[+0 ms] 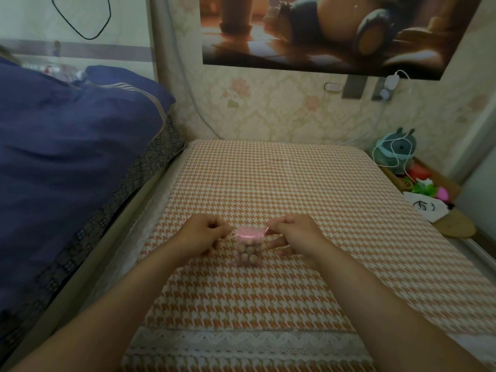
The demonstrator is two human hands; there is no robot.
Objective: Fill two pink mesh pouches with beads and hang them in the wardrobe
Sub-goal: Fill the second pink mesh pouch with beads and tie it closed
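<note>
A pink mesh pouch (248, 249) holding several tan beads stands upright on the orange houndstooth table cloth (268, 183). Its gathered top is a pink ruffle with a thin drawstring running out to each side. My left hand (204, 233) pinches the left end of the drawstring. My right hand (294, 232) pinches the right end, its lower fingers resting on the cloth beside the pouch. Only one pouch is in view, and no wardrobe shows.
A bed with a dark blue quilt (67, 157) runs along the left. At the right edge lie a teal plush toy (397, 149), a white cloth bag (426, 208) and a round woven mat (453, 226). A charger cable (386, 116) hangs on the papered wall.
</note>
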